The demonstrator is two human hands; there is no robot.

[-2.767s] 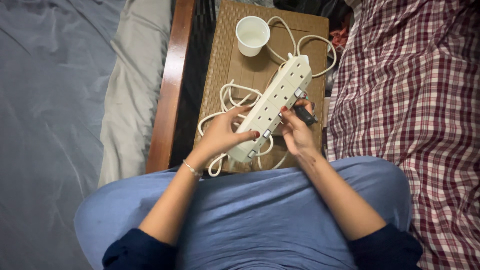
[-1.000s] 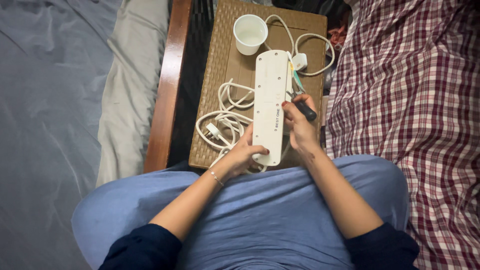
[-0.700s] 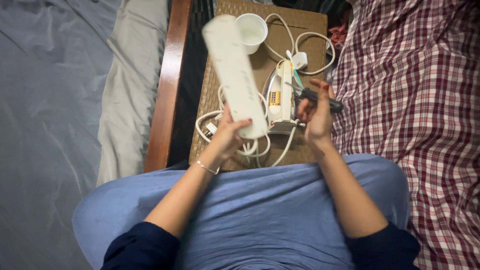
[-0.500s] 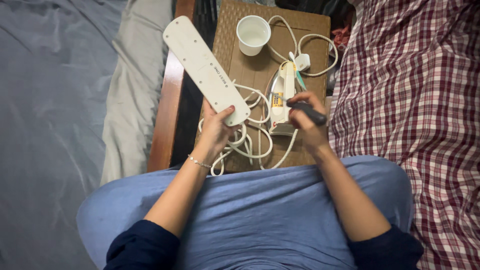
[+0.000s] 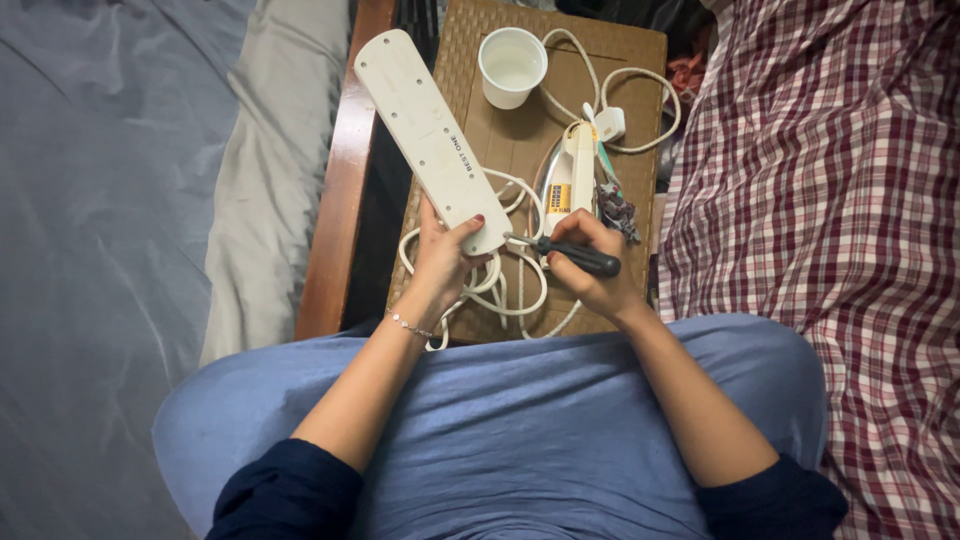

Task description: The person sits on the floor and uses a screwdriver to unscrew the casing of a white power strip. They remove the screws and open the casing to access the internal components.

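- The left hand [image 5: 440, 258] has its fingers clamped on the near end of a long cream back cover [image 5: 432, 140] of a power strip; the thumb lies across the cover's face.
- The cover slants up and to the left from that hand, its far rounded end over the wooden bed rail [image 5: 335, 190]. A short line of dark print sits on the cover near the held end.
- The right hand [image 5: 590, 270] has its fingers wrapped around the black handle of a screwdriver [image 5: 565, 253], whose metal tip points left towards the held end of the cover.
- The other half of the power strip [image 5: 570, 180] lies lengthwise on the brown woven worktop [image 5: 500, 140], just beyond the right hand. A small yellow rectangular label with dark marks sits on it near its near end.
- A white cord [image 5: 500, 285] lies in loops on the worktop beneath both hands and runs on to a white plug [image 5: 611, 123].
- A white cup [image 5: 511, 66] stands upright at the far end of the worktop, apart from the cover.
- A red-and-white checked cloth [image 5: 820, 220] lies to the right, grey bedding [image 5: 110, 230] to the left.
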